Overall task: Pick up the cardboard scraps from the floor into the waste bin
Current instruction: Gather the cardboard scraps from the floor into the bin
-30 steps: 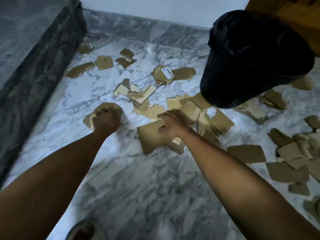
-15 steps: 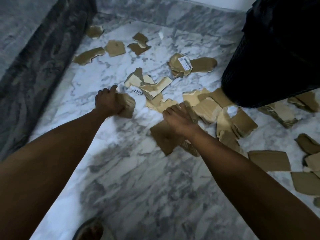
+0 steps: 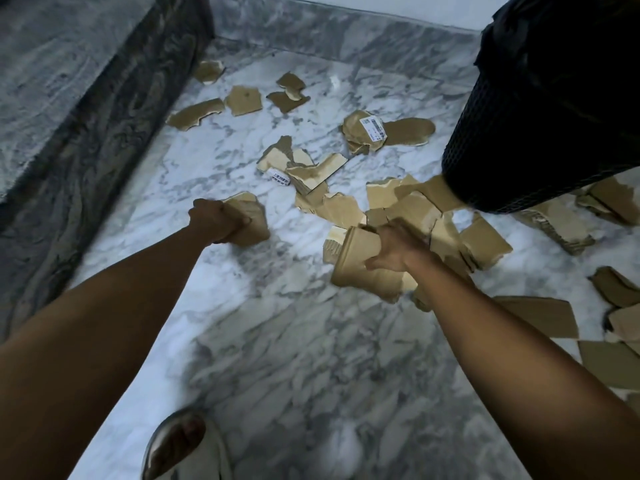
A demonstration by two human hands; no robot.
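Note:
Several brown cardboard scraps lie scattered on the white marble floor (image 3: 242, 306). My left hand (image 3: 216, 221) grips a crumpled scrap (image 3: 251, 220) at mid-left, just above the floor. My right hand (image 3: 394, 247) holds a larger bent cardboard piece (image 3: 360, 268), lifted off the pile of scraps (image 3: 408, 206) in the middle. The black mesh waste bin (image 3: 540, 126), lined with a black bag, stands at the upper right, beyond my right hand. A scrap with a white label (image 3: 367, 133) lies farther back.
A dark grey marble step (image 3: 86, 126) runs along the left side. A marble skirting (image 3: 346, 32) closes the far end. More scraps (image 3: 540, 317) lie to the right. My foot in a sandal (image 3: 183, 445) shows at the bottom edge.
Both hands have closed round their scraps and lifted them off the floor. The right hand's piece has bent into a curve. The view has shifted closer to the bin.

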